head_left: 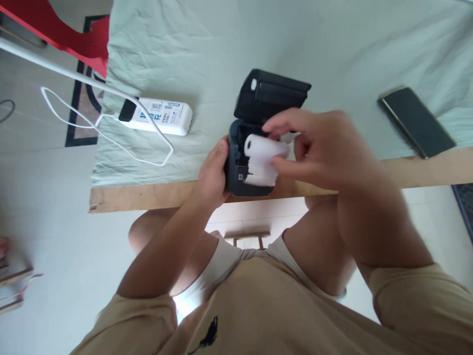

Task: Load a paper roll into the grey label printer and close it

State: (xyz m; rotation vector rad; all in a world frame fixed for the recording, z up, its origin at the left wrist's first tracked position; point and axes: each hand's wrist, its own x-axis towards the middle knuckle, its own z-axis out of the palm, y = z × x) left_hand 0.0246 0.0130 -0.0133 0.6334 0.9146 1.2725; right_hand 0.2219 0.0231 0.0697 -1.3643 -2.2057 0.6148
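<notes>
A small dark portable receipt printer (232,167) lies at the table's front edge with its black lid (273,96) swung up and away from me. My left hand (214,172) is closed around the printer's left side. Over the open paper bay is a white paper roll (260,148), its dark core hole facing left and a torn loose end hanging toward me. My right hand (314,148), partly blurred, pinches the roll's right end between thumb and fingers. Whether the roll touches the bay floor I cannot tell.
A pale green cloth (207,44) covers the table, whose wooden edge (140,198) shows in front. A white power bank (166,117) with a looped white cable (121,91) lies left. A dark phone (417,121) rests right. A red chair (70,34) stands beyond the left side.
</notes>
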